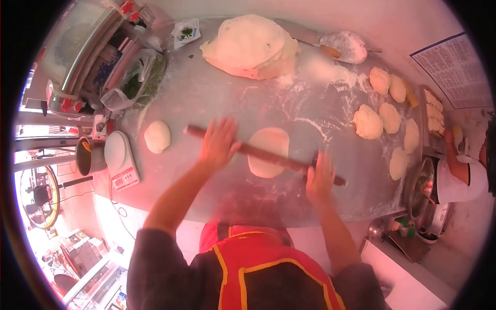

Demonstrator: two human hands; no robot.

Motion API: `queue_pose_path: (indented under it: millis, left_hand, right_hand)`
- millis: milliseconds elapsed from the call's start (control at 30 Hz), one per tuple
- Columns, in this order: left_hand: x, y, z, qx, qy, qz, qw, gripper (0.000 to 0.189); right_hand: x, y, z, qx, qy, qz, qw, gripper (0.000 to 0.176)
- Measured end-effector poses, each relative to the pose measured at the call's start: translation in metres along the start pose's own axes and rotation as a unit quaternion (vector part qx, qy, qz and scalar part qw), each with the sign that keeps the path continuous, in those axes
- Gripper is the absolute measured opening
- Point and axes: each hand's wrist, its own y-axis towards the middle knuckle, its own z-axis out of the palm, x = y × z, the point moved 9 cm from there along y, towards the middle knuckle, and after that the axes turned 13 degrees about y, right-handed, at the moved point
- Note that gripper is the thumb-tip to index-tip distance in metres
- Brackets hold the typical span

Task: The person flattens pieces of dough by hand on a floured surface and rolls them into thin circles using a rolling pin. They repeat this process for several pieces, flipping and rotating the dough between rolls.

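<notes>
A long brown rolling pin (297, 164) lies slantwise across a flattened round of dough (269, 140). My left hand (219, 144) rests on the pin left of the dough, its fingers stretched out over the wood. On the pin's right part lies my right hand (320, 178), fingers extended and palm down. Part of the dough is hidden under the pin. To the left sits a smooth dough ball (157, 137), apart from both hands.
A large dough mass (250, 46) sits at the back of the floured table (206, 93). Several dough pieces (368, 122) lie at right, near a scoop (343, 47). A white scale (122, 157) and a pot (89, 155) stand left. Another person (460, 173) is at far right.
</notes>
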Motion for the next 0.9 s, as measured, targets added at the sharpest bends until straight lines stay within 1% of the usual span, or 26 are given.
queue_pose_path:
  millis: [33, 67, 100, 133, 167, 233, 300, 367, 400, 433, 500, 567, 667, 700, 767, 800, 833, 867, 900]
  left_hand:
    - [-0.002, -0.039, -0.003, -0.013, -0.044, -0.016, 0.999, 0.062]
    - [-0.008, -0.066, -0.009, 0.029, -0.05, -0.028, 0.998, 0.059]
    - [-0.012, -0.081, -0.025, -0.011, -0.059, -0.036, 0.998, 0.052]
    - [-0.011, -0.081, -0.024, -0.012, -0.051, -0.025, 0.998, 0.048]
    - [-0.01, -0.078, -0.021, -0.013, -0.044, -0.013, 0.999, 0.045]
    - [-0.007, -0.069, -0.022, -0.016, -0.051, 0.005, 0.999, 0.039]
    - [-0.008, -0.075, -0.024, -0.003, -0.083, 0.009, 0.996, 0.034]
    - [-0.016, -0.092, -0.056, -0.034, -0.075, -0.009, 0.997, 0.029]
    - [-0.021, -0.101, -0.07, -0.049, -0.071, -0.017, 0.996, 0.027]
    - [-0.025, -0.11, -0.073, -0.045, -0.072, -0.026, 0.996, 0.027]
    - [-0.035, -0.131, -0.074, -0.029, -0.08, -0.046, 0.995, 0.027]
    - [-0.042, -0.142, -0.075, -0.03, -0.079, -0.059, 0.995, 0.026]
    - [-0.042, -0.151, -0.067, -0.003, -0.048, -0.074, 0.996, 0.026]
    - [-0.043, -0.153, -0.063, 0.01, -0.037, -0.077, 0.996, 0.026]
    - [-0.038, -0.144, -0.065, -0.032, -0.043, -0.078, 0.996, 0.027]
    - [-0.036, -0.142, -0.067, -0.052, -0.045, -0.078, 0.994, 0.028]
    - [-0.034, -0.141, -0.06, -0.044, -0.045, -0.085, 0.994, 0.031]
    - [-0.032, -0.139, -0.051, -0.035, -0.043, -0.091, 0.994, 0.034]
    - [-0.032, -0.137, -0.043, -0.025, -0.042, -0.098, 0.994, 0.037]
  right_hand:
    - [0.014, -0.027, -0.003, 0.003, 0.005, -0.031, 0.999, 0.058]
    - [0.024, -0.038, -0.005, 0.016, 0.007, -0.045, 0.999, 0.058]
    - [0.033, -0.046, -0.009, 0.03, 0.008, -0.06, 0.998, 0.058]
    - [0.041, -0.049, -0.011, 0.042, 0.008, -0.076, 0.996, 0.058]
    - [0.039, -0.036, -0.006, 0.064, 0.077, -0.047, 0.994, 0.058]
    - [0.043, 0.032, 0.015, 0.101, 0.219, 0.009, 0.97, 0.056]
    - [0.069, 0.085, 0.042, 0.125, 0.273, -0.022, 0.954, 0.052]
    - [0.101, 0.109, 0.085, 0.308, 0.257, 0.044, 0.915, 0.043]
    - [0.114, 0.113, 0.11, 0.332, 0.233, -0.027, 0.913, 0.037]
    - [0.129, 0.114, 0.134, 0.352, 0.208, -0.1, 0.907, 0.032]
    - [0.194, 0.087, 0.138, 0.325, 0.198, -0.264, 0.886, 0.03]
    - [0.21, 0.071, 0.142, 0.313, 0.193, -0.305, 0.879, 0.028]
    - [0.176, 0.08, 0.146, 0.307, 0.204, -0.163, 0.915, 0.025]
    - [0.149, 0.074, 0.124, 0.297, 0.21, -0.092, 0.927, 0.025]
    - [0.088, 0.068, 0.072, 0.255, 0.216, 0.045, 0.941, 0.026]
    - [0.069, 0.05, 0.05, 0.215, 0.231, 0.04, 0.948, 0.028]
    - [0.049, 0.024, 0.029, 0.175, 0.245, 0.035, 0.953, 0.029]
    - [0.031, 0.001, 0.008, 0.111, 0.179, -0.028, 0.977, 0.032]
    - [0.02, -0.022, -0.006, 0.048, 0.11, -0.089, 0.989, 0.036]
